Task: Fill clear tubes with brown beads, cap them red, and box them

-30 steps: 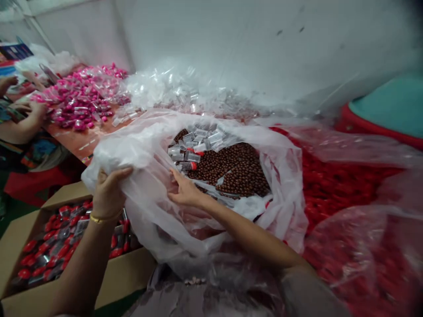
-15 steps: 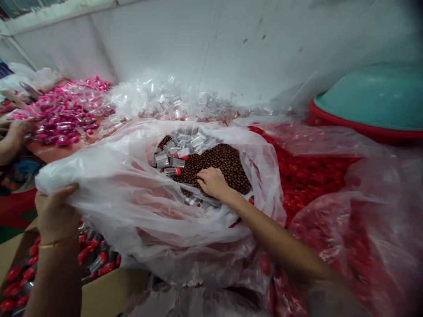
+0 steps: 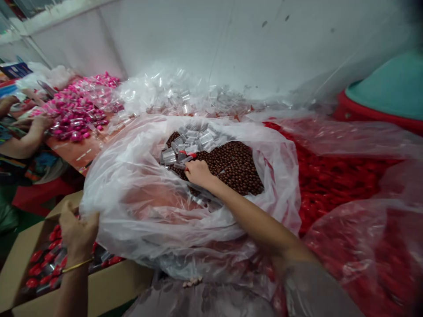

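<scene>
A big clear plastic bag (image 3: 139, 193) lies open before me, full of small brown balls (image 3: 241, 169) with a heap of clear tubes (image 3: 188, 145) on their far left side. My left hand (image 3: 77, 231) grips the bag's near-left edge, over a cardboard box. My right hand (image 3: 197, 172) is inside the bag, fingers curled on a clear tube with a red cap at the edge of the heap.
The cardboard box (image 3: 109, 288) at lower left holds red-capped tubes. Red pieces under plastic (image 3: 333, 180) fill the right. Clear tubes (image 3: 185, 94) and pink-capped ones (image 3: 79, 108) lie further back. Another person's hands (image 3: 36, 125) work at far left. A teal and red tub (image 3: 386, 101) stands right.
My right hand went from the bag's near rim into the brown balls, then left to the tube heap. My left hand slid down the bag's edge toward the box.
</scene>
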`<state>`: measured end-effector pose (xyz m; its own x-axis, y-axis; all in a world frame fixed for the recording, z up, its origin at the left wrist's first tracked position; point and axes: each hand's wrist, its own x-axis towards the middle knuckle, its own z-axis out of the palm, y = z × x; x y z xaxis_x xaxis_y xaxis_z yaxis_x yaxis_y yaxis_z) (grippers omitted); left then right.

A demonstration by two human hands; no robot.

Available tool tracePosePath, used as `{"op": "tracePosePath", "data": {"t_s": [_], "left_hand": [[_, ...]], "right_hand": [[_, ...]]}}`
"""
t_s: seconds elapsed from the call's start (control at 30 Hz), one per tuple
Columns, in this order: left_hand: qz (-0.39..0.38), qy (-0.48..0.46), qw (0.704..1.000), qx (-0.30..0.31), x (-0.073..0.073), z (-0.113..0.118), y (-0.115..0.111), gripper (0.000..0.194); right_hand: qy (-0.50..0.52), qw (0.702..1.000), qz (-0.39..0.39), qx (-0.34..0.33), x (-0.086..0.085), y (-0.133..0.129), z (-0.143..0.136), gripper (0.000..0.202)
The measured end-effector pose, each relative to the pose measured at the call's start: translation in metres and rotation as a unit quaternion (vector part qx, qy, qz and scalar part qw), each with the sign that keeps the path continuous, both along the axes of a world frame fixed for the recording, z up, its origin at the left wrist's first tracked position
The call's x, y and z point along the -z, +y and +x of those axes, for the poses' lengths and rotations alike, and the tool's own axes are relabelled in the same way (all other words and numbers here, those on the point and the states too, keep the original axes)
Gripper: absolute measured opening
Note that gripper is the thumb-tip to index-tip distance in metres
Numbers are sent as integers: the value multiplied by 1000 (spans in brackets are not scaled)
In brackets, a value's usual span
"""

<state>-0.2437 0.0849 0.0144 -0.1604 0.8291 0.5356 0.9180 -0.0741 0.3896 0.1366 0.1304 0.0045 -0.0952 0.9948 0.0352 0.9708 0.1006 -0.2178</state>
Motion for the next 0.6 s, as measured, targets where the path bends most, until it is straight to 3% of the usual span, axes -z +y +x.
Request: {"op": "tracePosePath", "data": {"t_s": [0.1,0.17,0.23,0.3,0.43,0.5,0.6], "left_hand": [[156,77,981,83,-27,32,-3,77],[146,116,963,194,-34,56,1,70],[69,156,944,282,-25,79,7,62],[-12,202,918,341,-5,98,13,50],[-95,226,886,394,36,113,18,21],[-92,200,887,405,42,110,17,16],[-67,141,892,425,31,104,14,11]], "right_hand": [[14,1000,-9,25,-13,-6,0,30],[36,999,-11,23,-23,-6,-10,30],[81,997,-12,13,-29,-4,-28,29],[133,991,-19,3,-31,0,-52,30],[185,979,-10,-83,-30,2,-92,41],[156,980,11,-121,-29,3,-94,42],[56,997,26,-55,-29,10,-68,38]]}}
